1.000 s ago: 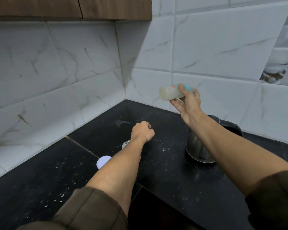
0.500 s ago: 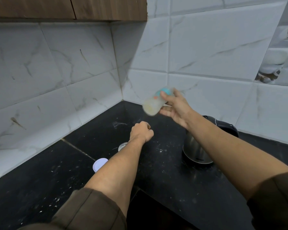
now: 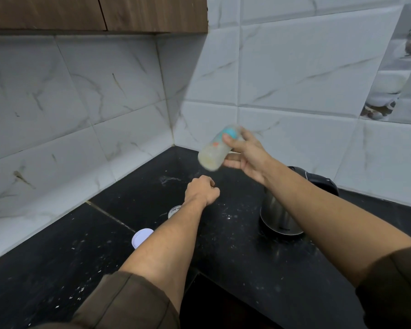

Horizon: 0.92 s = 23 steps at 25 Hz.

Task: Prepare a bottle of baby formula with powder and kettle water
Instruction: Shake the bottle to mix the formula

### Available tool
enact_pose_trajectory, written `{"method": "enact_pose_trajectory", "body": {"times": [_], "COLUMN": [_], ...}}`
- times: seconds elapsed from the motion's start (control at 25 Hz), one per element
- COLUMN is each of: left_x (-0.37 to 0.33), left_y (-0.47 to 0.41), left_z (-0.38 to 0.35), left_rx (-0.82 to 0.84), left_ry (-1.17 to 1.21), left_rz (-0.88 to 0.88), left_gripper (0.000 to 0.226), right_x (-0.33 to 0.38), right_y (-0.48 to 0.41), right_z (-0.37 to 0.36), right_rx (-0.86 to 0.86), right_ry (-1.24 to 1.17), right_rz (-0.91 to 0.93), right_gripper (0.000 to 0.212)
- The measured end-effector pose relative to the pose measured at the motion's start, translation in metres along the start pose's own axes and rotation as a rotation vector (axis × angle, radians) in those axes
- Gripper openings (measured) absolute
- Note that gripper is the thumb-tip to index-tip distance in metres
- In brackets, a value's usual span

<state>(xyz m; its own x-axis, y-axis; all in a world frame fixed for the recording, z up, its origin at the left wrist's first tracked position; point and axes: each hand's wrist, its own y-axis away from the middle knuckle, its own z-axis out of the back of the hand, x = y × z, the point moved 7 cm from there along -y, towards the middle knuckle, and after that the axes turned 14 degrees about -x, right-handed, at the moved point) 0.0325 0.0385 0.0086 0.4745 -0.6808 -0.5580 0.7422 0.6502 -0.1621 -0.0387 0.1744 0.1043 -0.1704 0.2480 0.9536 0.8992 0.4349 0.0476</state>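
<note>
Home kitchen corner, black stone countertop [image 3: 235,252], white marble-look wall tiles [image 3: 294,74], wooden wall cabinet [image 3: 100,13] overhead, steel electric kettle [image 3: 279,217], decorative picture tile [image 3: 394,74].

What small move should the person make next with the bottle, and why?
Probably give the bottle a shake to mix it. The right hand grips it tilted in mid-air, motion-blurred, with pale cloudy contents inside. The kettle stands on the counter, so pouring looks finished. The left hand is a fist with nothing visible in it.
</note>
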Motion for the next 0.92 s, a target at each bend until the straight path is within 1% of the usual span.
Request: {"method": "enact_pose_trajectory", "body": {"times": [0.04,0.08,0.12,0.2,0.24,0.28,0.32,0.36,0.44,0.48,0.52,0.56,0.6,0.68,0.72,0.76,0.8,0.88,0.92], "left_x": [-0.001,0.0,0.0,0.002,0.003,0.004,0.005,0.007,0.007,0.007,0.007,0.007,0.008,0.01,0.01,0.011,0.011,0.009,0.008], "left_y": [0.001,0.001,0.001,0.001,0.002,0.002,0.002,0.001,0.0,0.001,0.001,0.0,0.0,0.001,0.001,0.0,-0.001,-0.001,-0.001], "left_z": [0.0,0.001,0.002,0.002,0.004,0.005,0.005,0.005,0.003,0.003,0.005,0.006,0.007,0.007,0.007,0.007,0.007,0.006,0.006], "left_rx": [0.001,-0.001,-0.005,-0.015,-0.02,-0.022,-0.022,-0.02,-0.006,-0.002,-0.004,-0.012,-0.021,-0.024,-0.023,-0.024,-0.024,-0.016,-0.013], "left_ry": [0.004,0.005,-0.002,-0.02,-0.023,-0.026,-0.027,-0.027,-0.019,-0.014,-0.012,-0.015,-0.016,-0.015,-0.014,-0.014,-0.016,-0.029,-0.033], "left_rz": [0.007,0.009,-0.001,-0.015,-0.013,-0.009,-0.006,-0.004,-0.001,0.002,-0.001,-0.007,-0.012,-0.011,-0.008,-0.005,-0.004,-0.014,-0.018], "left_gripper": [0.032,0.031,0.031,0.036,0.036,0.037,0.037,0.037,0.035,0.034,0.033,0.033,0.034,0.034,0.034,0.034,0.034,0.035,0.036], "right_x": [-0.003,-0.005,-0.004,0.001,0.001,0.001,0.001,0.001,-0.001,-0.003,-0.003,-0.001,0.003,0.004,0.003,0.003,0.003,0.0,-0.001], "right_y": [0.004,0.006,0.007,0.002,-0.002,-0.005,-0.006,-0.004,0.004,0.006,0.005,0.005,0.002,-0.009,-0.012,-0.012,-0.009,-0.002,0.0], "right_z": [-0.006,-0.008,-0.006,0.005,0.01,0.011,0.009,0.005,-0.006,-0.008,-0.007,-0.003,0.004,0.02,0.022,0.018,0.012,0.0,-0.001], "right_rx": [0.092,0.126,0.095,-0.089,-0.175,-0.211,-0.192,-0.123,0.076,0.142,0.141,0.083,-0.015,-0.211,-0.226,-0.186,-0.11,0.069,0.111], "right_ry": [0.111,0.143,0.089,-0.146,-0.27,-0.34,-0.322,-0.224,0.069,0.147,0.13,0.052,-0.066,-0.331,-0.395,-0.366,-0.257,0.022,0.071], "right_rz": [0.009,0.019,0.029,0.04,0.029,0.022,0.013,0.004,0.003,0.01,0.014,0.032,0.055,0.046,0.039,0.028,0.019,0.034,0.04], "right_gripper": [0.08,0.08,0.08,0.078,0.075,0.069,0.065,0.063,0.071,0.077,0.081,0.082,0.08,0.072,0.066,0.062,0.061,0.067,0.071]}}
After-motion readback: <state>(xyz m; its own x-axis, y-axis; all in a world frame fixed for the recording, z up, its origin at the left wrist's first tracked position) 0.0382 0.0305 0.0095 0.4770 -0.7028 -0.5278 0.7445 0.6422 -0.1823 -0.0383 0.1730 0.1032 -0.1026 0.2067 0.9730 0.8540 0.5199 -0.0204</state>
